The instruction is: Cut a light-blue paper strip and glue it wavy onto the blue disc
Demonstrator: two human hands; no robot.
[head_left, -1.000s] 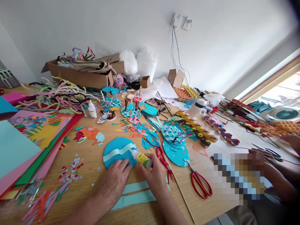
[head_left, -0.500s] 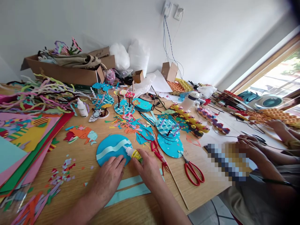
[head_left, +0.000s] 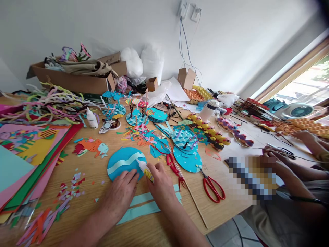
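A blue paper disc (head_left: 122, 164) with a pale wavy strip across it lies on the wooden table (head_left: 95, 192). My left hand (head_left: 120, 196) rests flat on the disc's near edge, fingers stretched out. My right hand (head_left: 161, 186) is closed round a small glue bottle (head_left: 145, 169) with a yellow label, its white nozzle touching the disc's right edge. Two pale teal paper strips (head_left: 144, 206) lie under my wrists.
Red scissors (head_left: 212, 188) and a thin wooden stick (head_left: 191, 199) lie to the right. Stacked coloured sheets (head_left: 23, 164) fill the left, paper scraps (head_left: 69, 192) near them. More blue discs (head_left: 186, 154), a cardboard box (head_left: 74, 80) and another person's hands (head_left: 280, 157) lie beyond.
My right hand has tilted the glue bottle more upright and brought its nozzle down onto the disc's right edge. The left hand stays on the disc. The view shifted slightly.
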